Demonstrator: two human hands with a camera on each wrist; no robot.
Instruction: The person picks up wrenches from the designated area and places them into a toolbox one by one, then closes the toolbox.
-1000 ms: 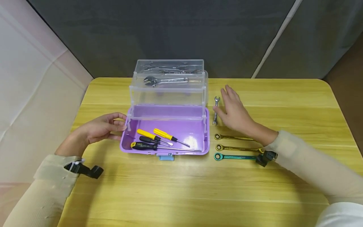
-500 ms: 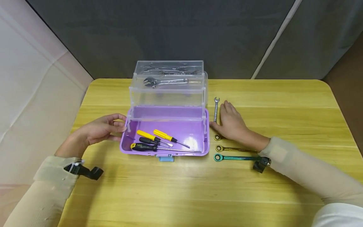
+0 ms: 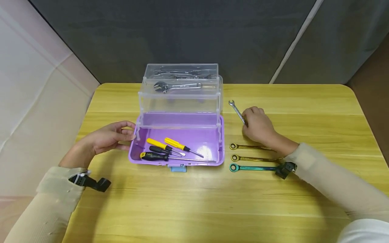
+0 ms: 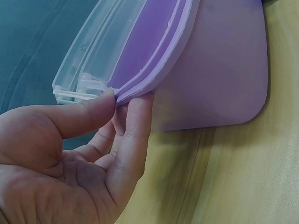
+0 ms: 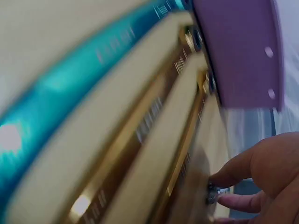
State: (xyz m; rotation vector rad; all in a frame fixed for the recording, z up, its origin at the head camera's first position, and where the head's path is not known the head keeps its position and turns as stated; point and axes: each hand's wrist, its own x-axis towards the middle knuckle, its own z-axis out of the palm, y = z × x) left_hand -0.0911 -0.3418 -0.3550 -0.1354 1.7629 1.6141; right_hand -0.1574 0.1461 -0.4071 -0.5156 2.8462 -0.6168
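Right of the toolbox (image 3: 179,135), the right hand (image 3: 258,126) pinches a small wrench (image 3: 237,109); three wrenches (image 3: 252,157) remain on the counter (image 3: 194,202). The left hand (image 3: 106,138) grips the toolbox's left rim.

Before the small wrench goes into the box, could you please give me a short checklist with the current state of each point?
1. Right hand grips the small wrench: ok, fingers curled round its lower end.
2. Wrench lifted off the table: cannot tell, its far end points up and left.
3. Left hand steadies the box: ok, thumb and finger pinch its left rim.
4. Room in the purple tray: ok, the right part beside the screwdrivers is bare.
5. Three ratchet wrenches out of the way: ok, they lie near the right wrist.
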